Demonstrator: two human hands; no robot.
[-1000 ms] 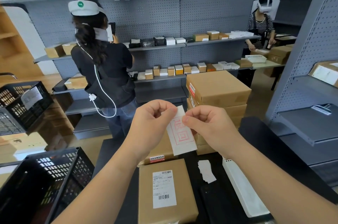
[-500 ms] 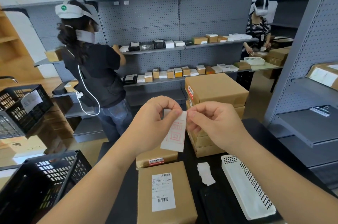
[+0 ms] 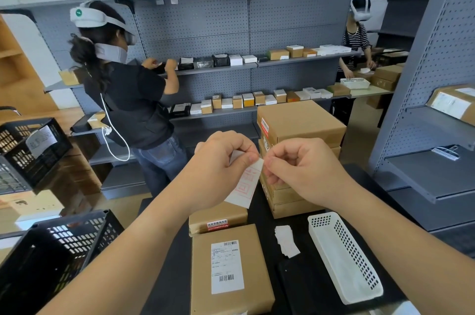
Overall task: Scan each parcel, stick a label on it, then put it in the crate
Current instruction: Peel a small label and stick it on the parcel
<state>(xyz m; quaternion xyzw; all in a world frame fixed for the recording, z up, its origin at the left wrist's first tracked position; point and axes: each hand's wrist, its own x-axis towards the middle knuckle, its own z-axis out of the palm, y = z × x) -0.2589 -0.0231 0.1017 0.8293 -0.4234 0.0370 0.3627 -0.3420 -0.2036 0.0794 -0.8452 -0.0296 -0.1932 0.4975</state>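
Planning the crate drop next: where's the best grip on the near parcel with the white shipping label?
Probably the two long side edges of the parcel, one hand per side, coming from above. It lies flat on the black table, thin and wide, with both long sides free. Its far end sits close against another parcel, and the shipping label faces up, so top-down side grips leave it uncovered.

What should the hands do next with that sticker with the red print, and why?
Probably finish peeling the sticker from its backing. Both the left hand and the right hand pinch its top edge above the table, and it isn't on any box yet. The parcel lying right below shows only a white shipping label, so the sticker likely goes there.
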